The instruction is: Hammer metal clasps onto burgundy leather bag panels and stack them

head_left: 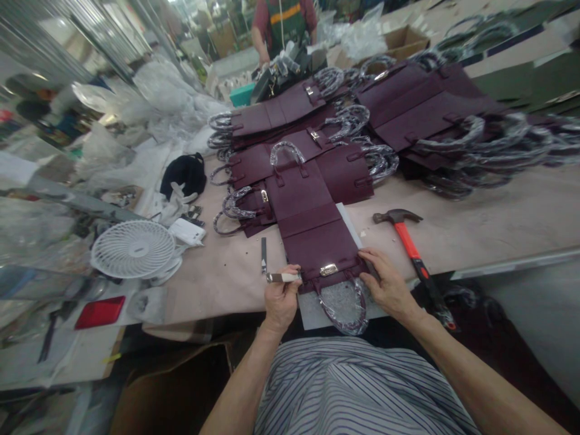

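A flat maroon leather bag panel [312, 232] with a metal clasp [328, 269] lies at the table's near edge on a grey slab [312, 311]. Its plastic-wrapped handle [347, 314] hangs toward me. My left hand [281, 297] is closed around a small white-handled tool [283, 277] at the panel's left corner. My right hand [385, 285] presses the panel's right corner with bent fingers, pinching its edge.
A red-handled hammer [410, 241] lies right of the panel. A thin metal tool [263, 255] lies left of it. Stacks of maroon bag panels [408, 109] fill the far table. A white fan [133, 249], a red box [99, 312] and a black cloth [183, 174] sit left. Another person [283, 24] stands far back.
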`<state>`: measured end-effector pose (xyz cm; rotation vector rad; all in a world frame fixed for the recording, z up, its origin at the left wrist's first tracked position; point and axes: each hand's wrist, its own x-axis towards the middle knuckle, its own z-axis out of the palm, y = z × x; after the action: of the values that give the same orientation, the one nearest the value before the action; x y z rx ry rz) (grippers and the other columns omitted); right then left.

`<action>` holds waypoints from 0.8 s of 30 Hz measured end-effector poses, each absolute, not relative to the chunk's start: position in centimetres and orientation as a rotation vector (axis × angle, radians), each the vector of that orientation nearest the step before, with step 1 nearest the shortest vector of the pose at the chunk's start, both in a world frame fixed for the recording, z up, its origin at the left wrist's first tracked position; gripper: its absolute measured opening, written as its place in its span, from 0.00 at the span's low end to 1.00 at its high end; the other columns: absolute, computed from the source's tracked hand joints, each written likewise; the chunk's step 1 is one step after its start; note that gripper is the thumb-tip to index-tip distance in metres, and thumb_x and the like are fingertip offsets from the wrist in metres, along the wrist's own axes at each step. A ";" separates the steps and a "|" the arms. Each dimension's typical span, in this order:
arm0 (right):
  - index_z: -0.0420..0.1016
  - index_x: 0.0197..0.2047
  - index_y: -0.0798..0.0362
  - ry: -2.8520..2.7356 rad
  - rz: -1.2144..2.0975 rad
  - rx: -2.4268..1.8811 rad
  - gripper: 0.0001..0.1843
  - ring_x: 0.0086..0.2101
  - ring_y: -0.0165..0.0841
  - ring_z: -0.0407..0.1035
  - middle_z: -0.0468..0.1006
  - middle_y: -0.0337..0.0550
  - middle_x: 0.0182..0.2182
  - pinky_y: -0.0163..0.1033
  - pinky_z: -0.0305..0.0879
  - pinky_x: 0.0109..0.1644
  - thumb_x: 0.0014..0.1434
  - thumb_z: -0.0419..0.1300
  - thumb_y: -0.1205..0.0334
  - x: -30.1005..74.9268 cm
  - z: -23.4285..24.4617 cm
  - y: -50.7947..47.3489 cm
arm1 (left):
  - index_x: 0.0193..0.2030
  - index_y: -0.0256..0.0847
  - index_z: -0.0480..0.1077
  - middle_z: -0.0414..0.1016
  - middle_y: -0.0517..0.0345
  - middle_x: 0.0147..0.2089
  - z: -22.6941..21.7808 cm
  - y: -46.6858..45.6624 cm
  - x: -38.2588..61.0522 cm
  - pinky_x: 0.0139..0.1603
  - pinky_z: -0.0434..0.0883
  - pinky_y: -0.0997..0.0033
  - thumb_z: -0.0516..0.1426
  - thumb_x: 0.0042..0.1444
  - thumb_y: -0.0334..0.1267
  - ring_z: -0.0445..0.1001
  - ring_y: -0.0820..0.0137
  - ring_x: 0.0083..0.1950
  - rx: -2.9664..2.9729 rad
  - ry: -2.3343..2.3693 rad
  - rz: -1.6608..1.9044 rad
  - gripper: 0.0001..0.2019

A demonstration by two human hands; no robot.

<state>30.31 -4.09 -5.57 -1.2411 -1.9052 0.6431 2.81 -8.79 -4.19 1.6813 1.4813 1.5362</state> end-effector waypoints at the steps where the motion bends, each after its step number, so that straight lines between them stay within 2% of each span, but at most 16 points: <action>1: 0.69 0.61 0.52 -1.909 0.637 -1.241 0.21 0.60 0.44 0.64 0.70 0.55 0.59 0.58 0.62 0.67 0.65 0.55 0.61 30.3 -5.6 -4.1 | 0.40 0.39 0.73 0.81 0.49 0.45 -4.2 -8.8 2.9 0.52 0.79 0.59 0.59 0.64 0.39 0.81 0.62 0.48 1.703 1.488 1.536 0.06; 7: 0.69 0.59 0.53 -1.975 0.552 -1.271 0.20 0.58 0.45 0.66 0.71 0.55 0.57 0.55 0.64 0.65 0.66 0.55 0.57 30.7 -4.8 -4.6 | 0.40 0.40 0.72 0.80 0.50 0.44 -3.8 -8.4 3.1 0.52 0.79 0.60 0.57 0.65 0.35 0.81 0.63 0.49 1.899 1.512 1.490 0.03; 10: 0.72 0.55 0.55 -1.965 0.352 -1.424 0.19 0.54 0.47 0.69 0.75 0.56 0.53 0.54 0.65 0.62 0.67 0.55 0.53 32.4 -3.8 -5.0 | 0.43 0.40 0.71 0.79 0.50 0.45 -3.4 -8.1 3.1 0.53 0.78 0.60 0.56 0.65 0.34 0.80 0.63 0.49 1.975 1.502 1.418 0.03; 13: 0.73 0.53 0.59 -1.925 0.089 -1.684 0.20 0.53 0.53 0.68 0.74 0.62 0.51 0.56 0.64 0.60 0.65 0.54 0.54 34.7 -2.8 -5.5 | 0.44 0.41 0.70 0.79 0.50 0.46 -3.2 -7.9 3.0 0.53 0.78 0.60 0.55 0.65 0.33 0.80 0.63 0.50 2.012 1.476 1.377 0.04; 15: 0.72 0.54 0.62 -1.947 0.034 -1.915 0.22 0.52 0.57 0.68 0.72 0.67 0.51 0.56 0.65 0.55 0.63 0.56 0.55 35.8 -2.2 -5.7 | 0.44 0.41 0.70 0.79 0.50 0.46 -3.2 -7.8 3.0 0.54 0.77 0.61 0.55 0.65 0.33 0.80 0.63 0.50 2.017 1.476 1.374 0.04; 18: 0.68 0.60 0.63 -1.906 0.230 -2.267 0.27 0.45 0.56 0.71 0.68 0.71 0.54 0.52 0.65 0.43 0.65 0.56 0.53 36.5 -1.4 -5.7 | 0.44 0.41 0.70 0.79 0.50 0.46 -3.3 -7.8 3.0 0.54 0.77 0.61 0.55 0.65 0.33 0.80 0.63 0.51 2.017 1.485 1.377 0.04; 21: 0.67 0.60 0.62 -1.722 0.542 -2.389 0.26 0.44 0.54 0.72 0.68 0.71 0.54 0.49 0.62 0.42 0.65 0.55 0.55 36.5 -0.7 -4.9 | 0.44 0.40 0.70 0.79 0.49 0.46 -3.7 -8.0 3.1 0.54 0.78 0.60 0.55 0.65 0.33 0.80 0.62 0.51 2.041 1.493 1.387 0.04; 23: 0.69 0.54 0.62 -1.563 0.768 -2.375 0.21 0.42 0.52 0.72 0.74 0.66 0.45 0.47 0.62 0.41 0.61 0.56 0.60 36.4 -0.3 -4.2 | 0.44 0.40 0.70 0.79 0.50 0.46 -4.1 -8.2 3.1 0.53 0.78 0.60 0.55 0.66 0.33 0.80 0.63 0.51 2.067 1.504 1.436 0.03; 24: 0.70 0.50 0.60 -1.489 0.886 -2.351 0.18 0.38 0.49 0.72 0.76 0.61 0.38 0.46 0.62 0.39 0.59 0.56 0.61 36.3 -0.1 -4.0 | 0.44 0.40 0.70 0.79 0.50 0.46 -4.3 -8.4 3.1 0.53 0.78 0.60 0.55 0.66 0.32 0.80 0.63 0.51 2.071 1.515 1.473 0.03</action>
<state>36.32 -3.98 -0.12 -2.3507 -1.4890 0.8860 3.11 -8.37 -4.30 2.0712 1.5150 1.4726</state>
